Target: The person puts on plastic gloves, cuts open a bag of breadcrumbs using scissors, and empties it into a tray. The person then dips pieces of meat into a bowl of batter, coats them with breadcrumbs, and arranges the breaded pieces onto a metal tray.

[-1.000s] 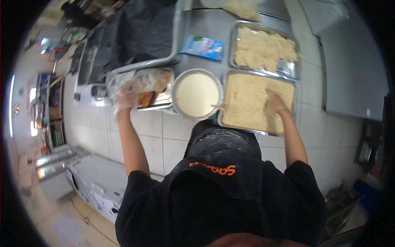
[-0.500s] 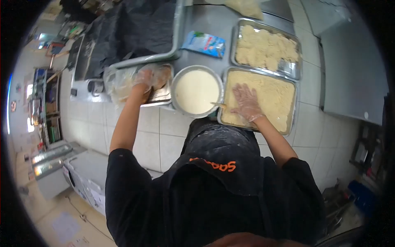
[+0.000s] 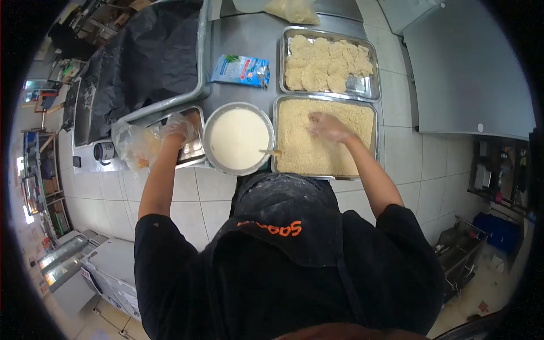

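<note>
My left hand [image 3: 177, 127], in a clear glove, is over the small metal tray [image 3: 194, 148], beside a clear plastic bag [image 3: 136, 146]; its fingertips are not clear. My right hand [image 3: 328, 127], also gloved, is at the tray of pale crumbs [image 3: 317, 156], fingers bent and somewhat apart, with nothing visible in them. Between the hands stands a round bowl of creamy liquid [image 3: 239, 139]. A thin utensil [image 3: 272, 152] lies across the gap from the bowl to the crumb tray. Behind the crumbs, another tray [image 3: 362, 86] holds several coated pieces [image 3: 317, 62].
A blue packet [image 3: 242, 70] lies on the metal table [image 3: 249, 39]. At the back left is a large bin [image 3: 203, 51] lined with black plastic [image 3: 153, 51]. A bag of crumbs [image 3: 292, 10] lies at the back. A dark mug [image 3: 103, 152] stands at the far left.
The view has shifted, moving the table's things left in the frame. My right hand has lifted from lying spread on the crumbs, its fingers now bent. My left hand moved from the bag into the small tray.
</note>
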Demonstrator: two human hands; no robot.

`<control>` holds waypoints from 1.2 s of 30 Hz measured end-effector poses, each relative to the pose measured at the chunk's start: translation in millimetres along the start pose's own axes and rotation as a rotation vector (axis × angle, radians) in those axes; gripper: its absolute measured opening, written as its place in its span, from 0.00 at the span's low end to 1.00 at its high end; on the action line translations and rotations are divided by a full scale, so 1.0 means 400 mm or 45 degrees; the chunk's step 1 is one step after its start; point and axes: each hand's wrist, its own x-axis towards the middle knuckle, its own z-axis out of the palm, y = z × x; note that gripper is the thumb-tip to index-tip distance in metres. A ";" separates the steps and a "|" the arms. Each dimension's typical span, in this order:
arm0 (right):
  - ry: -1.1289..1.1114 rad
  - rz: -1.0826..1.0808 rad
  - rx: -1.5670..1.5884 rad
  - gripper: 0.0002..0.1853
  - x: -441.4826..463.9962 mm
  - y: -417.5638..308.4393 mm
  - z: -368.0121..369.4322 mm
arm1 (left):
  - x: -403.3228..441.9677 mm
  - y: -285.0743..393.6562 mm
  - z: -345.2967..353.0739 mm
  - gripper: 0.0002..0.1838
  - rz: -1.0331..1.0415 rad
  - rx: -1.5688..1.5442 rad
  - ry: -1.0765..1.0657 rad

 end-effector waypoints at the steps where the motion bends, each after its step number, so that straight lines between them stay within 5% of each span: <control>1: -0.007 0.012 0.003 0.35 0.025 0.000 -0.006 | 0.003 0.009 0.002 0.21 -0.110 -0.107 -0.108; 3: -0.696 0.175 -0.179 0.39 0.087 -0.006 -0.029 | 0.015 0.010 0.001 0.20 -0.073 -0.041 -0.087; 7: -1.039 0.227 -0.246 0.42 0.110 -0.033 -0.018 | -0.030 0.014 -0.061 0.19 -0.069 0.043 -0.017; 10: -0.787 0.279 -0.236 0.39 0.016 -0.116 -0.029 | -0.101 0.031 -0.143 0.19 -0.096 -0.017 -0.114; 12: -0.263 -0.053 -0.336 0.35 -0.011 -0.070 -0.001 | -0.147 0.050 -0.200 0.18 -0.138 -0.034 -0.057; 15: -0.184 -0.078 -0.599 0.32 -0.089 -0.201 -0.070 | -0.120 -0.005 -0.108 0.17 0.025 -0.099 0.241; 16: -0.197 -0.077 -0.603 0.32 -0.114 -0.221 -0.072 | -0.177 0.023 -0.194 0.18 -0.076 -0.052 0.072; 19: 0.092 0.033 -0.432 0.19 -0.183 -0.201 -0.013 | -0.123 -0.099 -0.106 0.18 -0.104 -0.286 0.165; 21: 0.430 -0.444 -0.770 0.18 -0.208 -0.064 0.118 | -0.168 -0.107 -0.160 0.20 -0.307 -0.568 0.135; 22: -0.105 -0.213 -0.914 0.19 -0.240 -0.143 0.072 | -0.143 -0.130 -0.118 0.19 -0.180 -0.521 0.161; 23: -0.106 -0.214 -0.915 0.19 -0.251 -0.121 0.083 | -0.142 -0.137 -0.106 0.19 -0.055 -0.475 0.186; 26: 0.213 -0.307 -0.816 0.18 -0.289 0.003 0.087 | -0.148 -0.152 -0.126 0.19 -0.163 -0.416 -0.012; 29: 0.352 -0.296 -0.639 0.19 -0.325 0.098 0.069 | -0.186 -0.105 -0.145 0.20 -0.292 -0.654 0.200; 31: 0.229 -0.137 -0.475 0.26 -0.321 0.139 0.062 | -0.174 -0.107 -0.146 0.19 -0.260 -0.652 0.162; 33: 0.640 0.390 -0.664 0.30 -0.313 0.057 0.070 | -0.162 -0.103 -0.122 0.18 -0.231 -0.655 0.112; 36: 0.609 0.581 -0.456 0.35 -0.243 0.072 0.105 | -0.134 -0.077 -0.075 0.23 -0.231 -0.360 -0.076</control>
